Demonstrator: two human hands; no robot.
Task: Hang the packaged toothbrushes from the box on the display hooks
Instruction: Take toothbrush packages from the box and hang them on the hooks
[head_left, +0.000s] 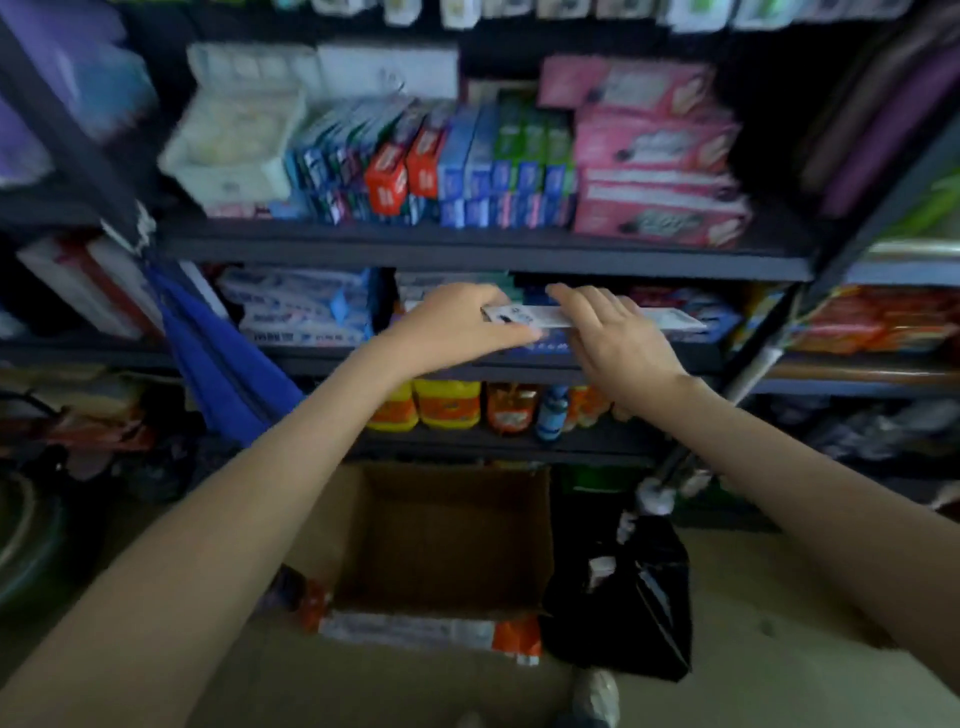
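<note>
One flat white toothbrush pack: held level, likely for orienting. Your left hand pinches one end, fingers curled; your right hand lies across it, grip unclear.

Just 1 view: a wide-angle head cam worn by the person, which faced fwd & tilted down at a dark shelf unit. It sat close. Both forearms ran in from the bottom corners, and the left hand & right hand met on a packaged toothbrush near frame centre, at arm's reach from the lens. The cardboard box on the floor lay right below, seen from above into its open top. Shelf lines bowed toward the edges, w/ blur strongest at the sides.
</note>
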